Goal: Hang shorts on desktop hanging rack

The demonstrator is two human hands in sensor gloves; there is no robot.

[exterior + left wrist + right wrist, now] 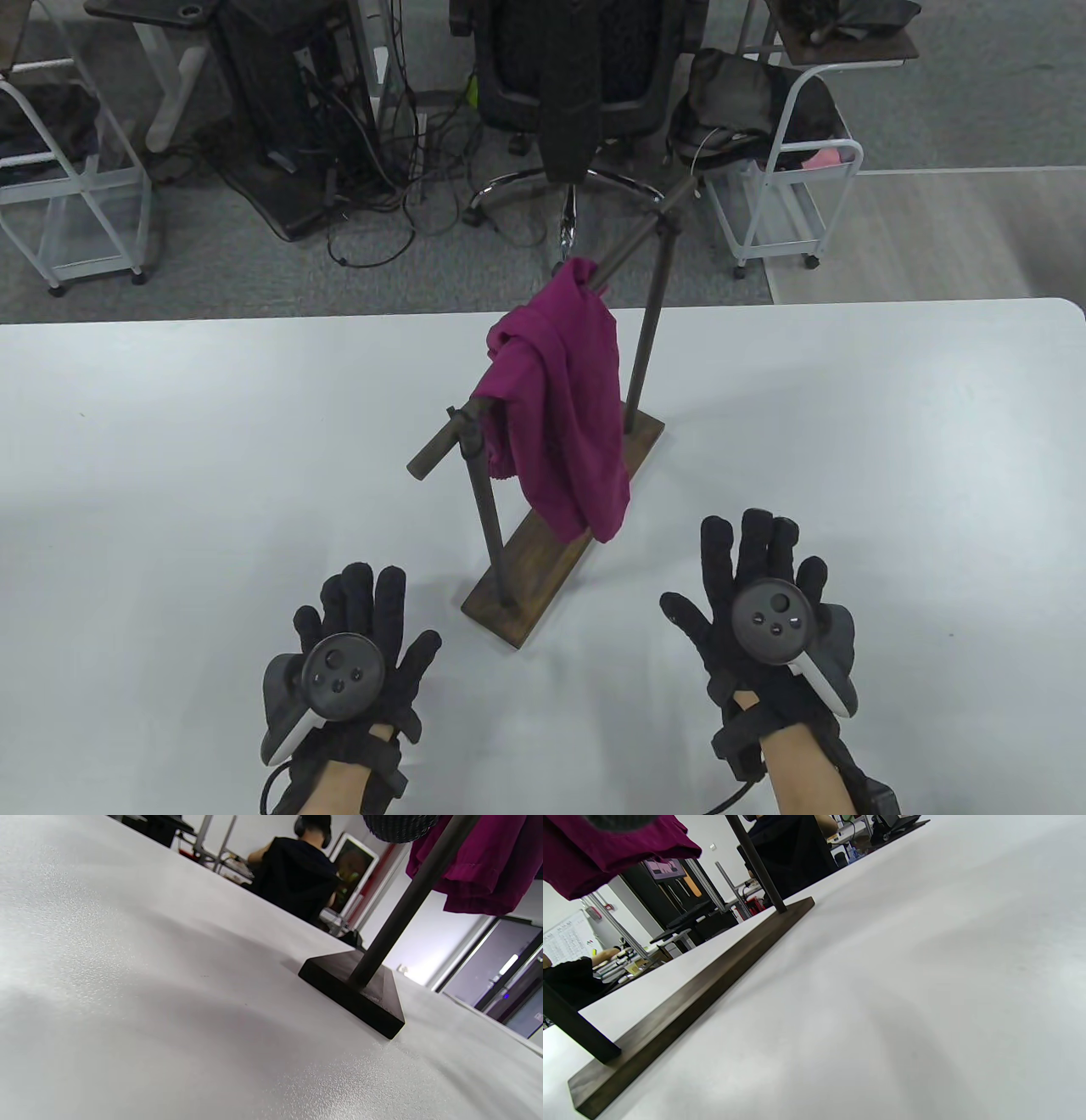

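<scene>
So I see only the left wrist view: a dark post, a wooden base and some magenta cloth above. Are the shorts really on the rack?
Observer: Yes. In the table view the magenta shorts drape over the top bar of the hanging rack.
Operator: Does a hand hold them?
Observer: No. The left hand lies flat, fingers spread, apart from the rack.
Operator: And the right one?
Observer: The right hand lies flat too, holding nothing.
</scene>
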